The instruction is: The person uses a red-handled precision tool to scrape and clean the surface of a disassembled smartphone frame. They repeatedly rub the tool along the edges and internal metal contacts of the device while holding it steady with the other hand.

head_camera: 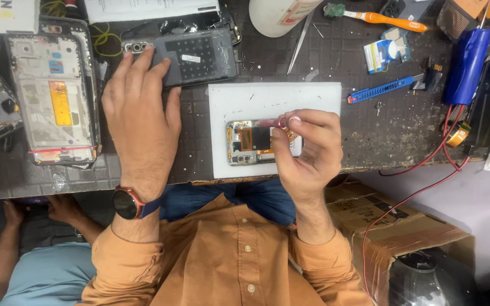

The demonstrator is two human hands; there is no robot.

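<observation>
Left hand (142, 116) flat, fingers spread, pressing on dark phone back cover (191, 55) at far side of bench. Right hand (307, 148) pinching thin pink-handled tool (273, 122), fingertips closed on it, over opened phone (253, 141). Phone lies on white pad (273, 96), near bench front edge. Stripped phone frame (55, 96) well left. Blue cutter (380, 90) right of pad.

An orange-handled toothbrush (389, 19), blue utility knife (380, 89), tweezers (300, 41) and a stripped phone frame (54, 90) lie on the dark workbench (370, 136).

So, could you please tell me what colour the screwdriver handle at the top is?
Orange, on the screwdriver handle; head view.
</observation>
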